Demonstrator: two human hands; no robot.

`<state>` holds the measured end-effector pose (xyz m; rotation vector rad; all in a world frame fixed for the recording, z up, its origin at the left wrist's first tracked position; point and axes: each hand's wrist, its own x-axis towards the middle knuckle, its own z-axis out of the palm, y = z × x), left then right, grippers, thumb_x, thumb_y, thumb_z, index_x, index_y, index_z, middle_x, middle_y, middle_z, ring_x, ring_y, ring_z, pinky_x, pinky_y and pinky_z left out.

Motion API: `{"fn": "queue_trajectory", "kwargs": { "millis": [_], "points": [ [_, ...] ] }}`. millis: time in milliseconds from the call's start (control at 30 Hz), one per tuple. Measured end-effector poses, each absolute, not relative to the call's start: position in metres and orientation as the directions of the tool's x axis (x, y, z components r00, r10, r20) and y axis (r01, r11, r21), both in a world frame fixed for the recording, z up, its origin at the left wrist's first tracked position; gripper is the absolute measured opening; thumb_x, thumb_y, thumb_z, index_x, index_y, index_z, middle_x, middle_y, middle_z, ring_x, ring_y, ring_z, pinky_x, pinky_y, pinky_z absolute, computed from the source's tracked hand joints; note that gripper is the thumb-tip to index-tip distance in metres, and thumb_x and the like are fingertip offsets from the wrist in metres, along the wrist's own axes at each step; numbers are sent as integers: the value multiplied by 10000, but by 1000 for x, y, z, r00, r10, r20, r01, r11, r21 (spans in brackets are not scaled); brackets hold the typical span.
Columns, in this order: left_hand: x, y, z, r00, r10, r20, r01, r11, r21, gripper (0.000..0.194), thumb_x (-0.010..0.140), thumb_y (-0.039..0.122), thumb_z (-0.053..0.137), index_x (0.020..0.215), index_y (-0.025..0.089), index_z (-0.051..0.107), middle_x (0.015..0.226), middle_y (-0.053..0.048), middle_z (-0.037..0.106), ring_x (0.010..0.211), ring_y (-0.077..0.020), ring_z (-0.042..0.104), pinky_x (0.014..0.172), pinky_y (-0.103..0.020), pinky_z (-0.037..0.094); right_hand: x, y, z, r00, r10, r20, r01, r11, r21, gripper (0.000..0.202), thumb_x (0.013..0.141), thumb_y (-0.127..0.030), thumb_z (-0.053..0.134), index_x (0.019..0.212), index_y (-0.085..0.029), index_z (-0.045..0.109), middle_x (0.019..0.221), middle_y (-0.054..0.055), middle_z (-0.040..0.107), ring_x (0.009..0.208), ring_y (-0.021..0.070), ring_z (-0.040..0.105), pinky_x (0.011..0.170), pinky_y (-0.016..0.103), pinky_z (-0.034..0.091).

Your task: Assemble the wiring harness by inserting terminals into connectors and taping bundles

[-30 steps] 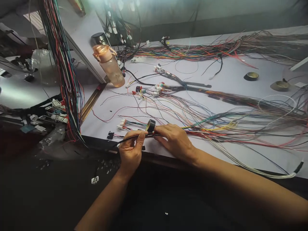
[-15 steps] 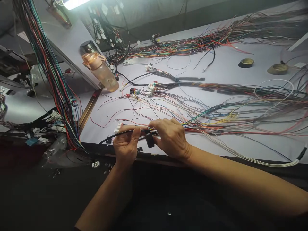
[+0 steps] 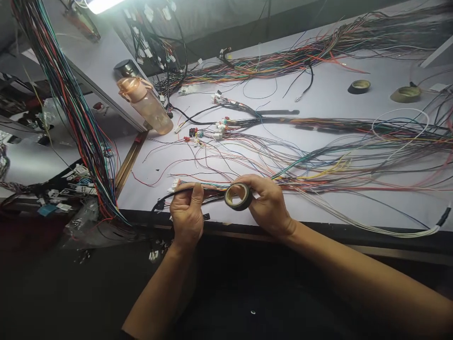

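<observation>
My left hand (image 3: 187,212) is closed round a bundle of thin wires (image 3: 212,187) near the table's front edge, its thumb on top. White connectors (image 3: 174,184) stick out just beyond its fingers, and a black cable (image 3: 163,197) runs out to the left. A roll of black tape (image 3: 238,196) is in my right hand (image 3: 271,205), which is closed on it beside the same bundle. The roll's open ring faces the camera. The fingertips behind the roll are partly hidden.
Long wire harnesses (image 3: 318,123) lie across the white table (image 3: 201,163). Two tape rolls, one black (image 3: 359,87) and one brownish (image 3: 405,94), rest at the back right. A bottle (image 3: 150,108) leans at the left, near hanging wires (image 3: 76,108).
My right hand has moved slightly right, and the tape roll has turned from edge-on to show its ring. My left hand keeps its hold on the wires. The view has shifted a little.
</observation>
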<state>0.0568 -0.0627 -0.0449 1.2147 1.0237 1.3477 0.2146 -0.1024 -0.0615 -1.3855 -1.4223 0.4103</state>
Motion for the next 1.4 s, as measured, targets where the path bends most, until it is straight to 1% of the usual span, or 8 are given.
{"fn": "queue_trajectory", "kwargs": {
  "millis": [200,367,533,767,933,1067,1200,1400],
  "points": [
    [52,-67,-55,158,983,97,-61,-89,994,225,795,388,715,883,186,666,888,-47,703,882,-180,676,863,-347,531,211,-99,-65,232,934,270,421,154,-894,194,905,-390,570,892,-212,645,785,33,713,717,174,626,690,299,458],
    [50,-68,-60,95,989,116,34,-120,992,143,793,318,722,763,180,696,784,-33,712,764,-175,680,814,-354,546,213,-94,-65,189,923,334,507,200,-839,192,905,-377,571,853,-209,649,763,27,696,708,161,608,711,294,441],
    [44,-68,-62,112,991,78,8,-79,997,117,794,310,722,761,200,698,734,-14,697,698,-162,666,739,-327,542,225,-84,-67,174,966,189,465,89,-881,244,893,-408,582,807,-196,668,744,31,692,691,156,615,655,270,438],
    [40,-57,-51,289,875,387,97,-429,898,70,827,192,677,759,199,667,926,-44,699,919,-184,656,853,-361,513,230,-62,-56,57,996,73,634,20,-773,133,845,-274,613,901,-259,732,907,-10,733,818,161,650,693,265,430],
    [42,-43,-35,542,684,488,123,-639,759,57,840,179,658,830,229,685,903,-20,757,1003,-225,688,1012,-466,442,241,-52,-47,-83,996,12,762,71,-643,306,806,-295,669,1112,-300,680,935,-40,730,857,175,652,728,291,400],
    [45,-36,-30,521,670,529,173,-689,704,52,843,202,659,845,240,695,846,11,760,834,-188,727,1022,-456,447,255,-67,-42,-126,967,223,705,246,-665,186,860,-275,645,1038,-241,685,956,-12,729,798,139,642,737,288,377],
    [50,-37,-30,422,728,541,175,-650,739,56,854,213,647,840,222,700,819,-1,755,803,-176,719,959,-431,502,254,-94,-45,-96,844,528,701,434,-566,111,915,-240,560,934,-213,665,917,4,720,829,145,631,806,324,346],
    [55,-38,-31,357,796,489,107,-555,825,89,865,182,629,809,197,696,806,-10,732,801,-174,702,928,-441,534,236,-99,-59,-183,773,608,791,483,-376,226,880,-229,602,1105,-214,605,1071,34,688,918,185,594,800,341,346]
  ]
}}
